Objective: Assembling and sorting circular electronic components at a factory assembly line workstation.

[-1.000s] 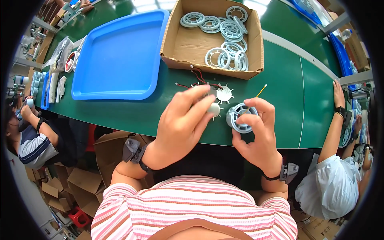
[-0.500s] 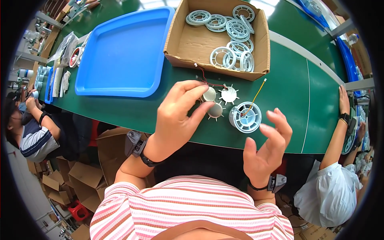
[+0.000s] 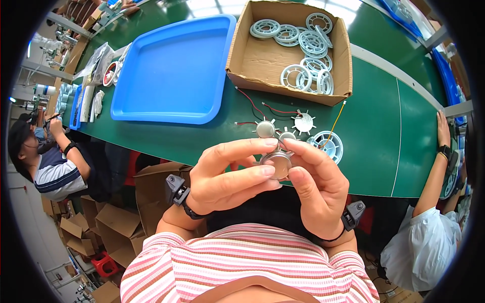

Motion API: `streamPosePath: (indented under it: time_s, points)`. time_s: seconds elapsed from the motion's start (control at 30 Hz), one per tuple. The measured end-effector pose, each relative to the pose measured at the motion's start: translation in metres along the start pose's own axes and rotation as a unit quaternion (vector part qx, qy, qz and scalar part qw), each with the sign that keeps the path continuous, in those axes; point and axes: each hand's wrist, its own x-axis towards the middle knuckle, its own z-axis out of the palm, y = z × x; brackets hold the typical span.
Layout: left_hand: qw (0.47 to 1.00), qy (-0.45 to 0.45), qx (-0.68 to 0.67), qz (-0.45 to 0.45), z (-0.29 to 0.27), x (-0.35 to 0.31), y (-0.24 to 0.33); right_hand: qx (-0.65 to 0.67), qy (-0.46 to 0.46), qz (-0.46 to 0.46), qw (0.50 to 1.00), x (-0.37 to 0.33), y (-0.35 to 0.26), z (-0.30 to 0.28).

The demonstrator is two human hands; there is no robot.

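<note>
While spoked discs [image 3: 265,129] lie nr box [image 3: 262,58], L fingers [image 3: 242,178] & R fingers [image 3: 316,155] grip silver disc [image 3: 278,167].

Holds left hand [image 3: 222,174] and right hand [image 3: 323,194] close together in front of the torso [image 3: 252,252], with forearms [image 3: 178,220] slanting inward from either side and elbows bent. Stretches the left fingers [image 3: 242,150] toward the right, one above another, gently bent. Arches the right index finger [image 3: 314,155] up to the left, near the left fingertips, above a raised right thumb [image 3: 306,189]. Grips with fingertips from both sides.
</note>
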Motion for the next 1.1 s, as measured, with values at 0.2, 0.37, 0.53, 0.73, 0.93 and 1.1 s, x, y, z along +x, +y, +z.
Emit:
streamPosePath:
  time_s: [0.2,0.37,0.53,0.73,0.93,1.1]
  points:
    - [0.998,-0.054,0.033,0.027,-0.003,-0.005,0.000,-0.072,0.005,-0.026,0.997,-0.006,0.006,0.005]
    - [0.997,0.038,-0.014,-0.069,-0.001,0.000,0.013,-0.063,0.008,-0.035,0.997,-0.008,0.006,0.005]
    - [0.988,0.123,-0.020,-0.096,-0.006,-0.003,0.015,-0.084,0.007,-0.005,0.996,-0.015,0.006,0.002]
    - [0.992,0.050,0.006,-0.116,-0.065,-0.003,0.027,-0.055,0.005,-0.024,0.998,-0.018,0.006,-0.002]
    - [0.898,-0.356,0.093,-0.242,-0.099,0.015,0.055,0.008,-0.031,0.004,0.999,-0.016,-0.003,-0.008]
    - [0.946,-0.123,-0.063,-0.292,-0.034,0.016,0.058,0.046,-0.043,0.038,0.997,-0.019,-0.003,-0.010]
